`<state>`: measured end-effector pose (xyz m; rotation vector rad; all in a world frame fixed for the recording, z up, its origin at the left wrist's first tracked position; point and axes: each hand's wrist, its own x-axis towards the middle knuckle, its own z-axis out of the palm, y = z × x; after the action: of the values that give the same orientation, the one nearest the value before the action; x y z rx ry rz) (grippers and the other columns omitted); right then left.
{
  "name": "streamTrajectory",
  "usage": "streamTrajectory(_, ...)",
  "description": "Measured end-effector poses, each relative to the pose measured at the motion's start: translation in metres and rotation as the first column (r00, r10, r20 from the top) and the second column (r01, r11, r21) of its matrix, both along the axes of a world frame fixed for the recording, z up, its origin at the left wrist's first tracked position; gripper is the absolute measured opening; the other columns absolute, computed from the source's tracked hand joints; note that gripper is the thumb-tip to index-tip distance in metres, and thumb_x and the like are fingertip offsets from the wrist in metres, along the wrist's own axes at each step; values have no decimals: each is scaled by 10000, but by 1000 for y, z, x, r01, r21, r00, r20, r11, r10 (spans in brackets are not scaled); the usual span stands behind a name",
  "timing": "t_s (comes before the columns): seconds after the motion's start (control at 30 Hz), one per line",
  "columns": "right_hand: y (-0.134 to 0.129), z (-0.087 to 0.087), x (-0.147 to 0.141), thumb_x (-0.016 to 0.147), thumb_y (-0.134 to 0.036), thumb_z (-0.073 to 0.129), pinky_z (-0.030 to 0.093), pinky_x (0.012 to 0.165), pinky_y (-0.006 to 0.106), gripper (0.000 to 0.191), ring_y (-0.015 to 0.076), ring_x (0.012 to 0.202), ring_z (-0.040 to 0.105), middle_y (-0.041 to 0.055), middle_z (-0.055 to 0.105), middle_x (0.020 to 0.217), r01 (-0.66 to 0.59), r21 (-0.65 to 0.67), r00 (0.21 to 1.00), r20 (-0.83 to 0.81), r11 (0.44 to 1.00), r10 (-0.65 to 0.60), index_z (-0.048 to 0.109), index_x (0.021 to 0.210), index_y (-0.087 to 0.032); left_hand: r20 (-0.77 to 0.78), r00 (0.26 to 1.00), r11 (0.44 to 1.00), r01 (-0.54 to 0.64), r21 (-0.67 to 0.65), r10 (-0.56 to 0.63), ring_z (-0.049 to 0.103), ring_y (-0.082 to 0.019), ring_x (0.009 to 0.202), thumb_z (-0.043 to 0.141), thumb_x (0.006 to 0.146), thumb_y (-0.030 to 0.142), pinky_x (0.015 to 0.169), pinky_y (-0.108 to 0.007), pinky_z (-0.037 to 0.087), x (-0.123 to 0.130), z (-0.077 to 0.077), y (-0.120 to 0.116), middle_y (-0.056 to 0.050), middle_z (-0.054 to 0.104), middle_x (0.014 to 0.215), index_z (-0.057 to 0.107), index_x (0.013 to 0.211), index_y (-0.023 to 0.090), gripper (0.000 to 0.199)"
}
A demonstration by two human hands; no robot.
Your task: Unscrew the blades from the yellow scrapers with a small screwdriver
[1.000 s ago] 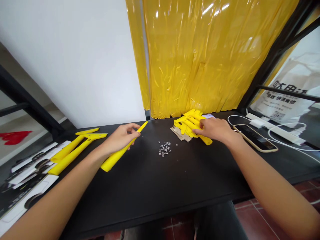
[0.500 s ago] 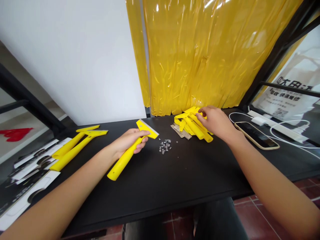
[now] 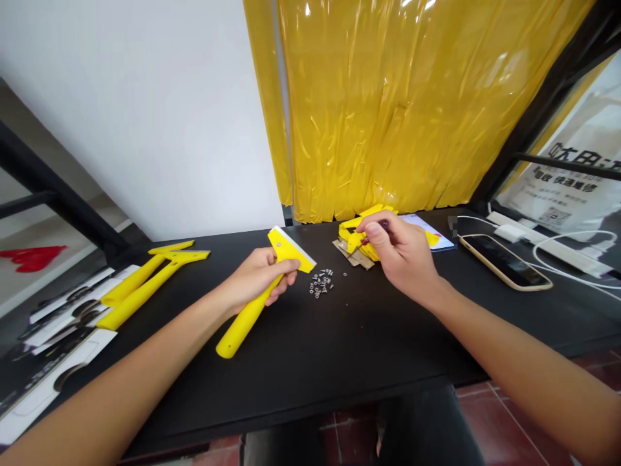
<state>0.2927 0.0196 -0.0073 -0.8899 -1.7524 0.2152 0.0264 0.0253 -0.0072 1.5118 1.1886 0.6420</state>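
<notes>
My left hand (image 3: 266, 275) is closed around a yellow scraper (image 3: 247, 317). Its T-shaped head with a pale metal blade points up and to the right, and the long handle slants toward me. My right hand (image 3: 407, 249) pinches a small screwdriver (image 3: 356, 251) with a dark red handle, partly hidden by the fingers; the thin shaft points down and left. Behind that hand lies a pile of yellow scraper parts (image 3: 353, 228), partly covered, with flat blades (image 3: 359, 260) in brownish wrappers beside it. Loose small screws and nuts (image 3: 321, 283) are scattered on the black table between my hands.
Two yellow scrapers (image 3: 145, 278) rest at the left near white-and-black packaging cards (image 3: 82, 353). A phone (image 3: 504, 262), white cables and a power strip (image 3: 553, 243) lie at the right. Behind my right hand is a lit screen (image 3: 444, 242). A yellow plastic curtain (image 3: 378, 129) hangs behind the table.
My right hand has come back from the yellow pile toward me and now holds a screwdriver. The scraper in my left hand has shifted slightly right.
</notes>
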Motion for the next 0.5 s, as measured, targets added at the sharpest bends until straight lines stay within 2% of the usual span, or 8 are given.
streamTrajectory(0.1,2,-4,-3,1015,-509,498,476,581,259,326,121,617,586,-14,610,719,-124,-71,982,-154,990,112,642,915,-234,-160,987,985,49,166,-23,463,-119,372,616,899,466,402,-270,354,-1,8,-4,7,533,496,566,653,205,362)
streamTrajectory(0.17,5,-2,-2,1008,-530,501,461,527,249,340,107,556,540,-26,564,675,-172,-81,946,-290,982,142,636,905,-236,-329,942,938,50,342,70,492,-131,406,596,905,470,445,-280,372,-2,10,-6,-1,562,532,570,666,205,359)
streamTrajectory(0.2,6,1,-1,1005,-541,501,456,511,247,346,103,537,523,-28,549,667,-174,-73,927,-349,982,138,633,901,-238,-412,897,886,55,460,158,512,-142,436,585,912,455,475,-284,376,-3,8,-5,-1,575,551,589,704,205,325)
streamTrajectory(0.27,9,7,3,998,-561,498,456,499,250,357,103,527,511,-24,537,672,-136,-44,897,-429,990,105,629,900,-244,-525,768,715,128,687,367,562,-172,521,562,924,400,537,-292,368,-7,2,-3,-4,617,614,637,863,213,212)
streamTrajectory(0.3,11,10,6,995,-570,498,459,498,252,361,105,533,514,-20,539,683,-106,-31,888,-452,994,81,630,903,-246,-571,706,644,212,735,419,595,-192,576,538,935,369,561,-299,361,-9,-3,-1,-14,655,678,645,971,221,187)
streamTrajectory(0.33,13,12,8,991,-577,498,463,498,252,366,106,538,518,-16,543,695,-77,-22,882,-468,997,58,630,905,-247,-613,652,600,290,745,446,624,-213,631,523,941,347,574,-305,356,-12,-7,2,-34,694,758,642,1051,225,203)
streamTrajectory(0.4,15,15,11,990,-580,500,470,497,249,371,104,541,522,-15,547,702,-43,-16,875,-483,999,30,631,904,-244,-669,561,536,413,737,488,650,-250,708,520,926,297,568,-315,334,-17,-15,6,-79,721,864,639,1080,216,211)
streamTrajectory(0.5,16,12,10,996,-544,519,484,504,243,343,96,543,540,-20,559,705,-94,-8,881,-467,996,79,638,914,-233,-691,514,454,522,722,508,642,-259,742,484,914,209,576,-326,341,-20,-21,11,-109,705,842,657,986,203,188)
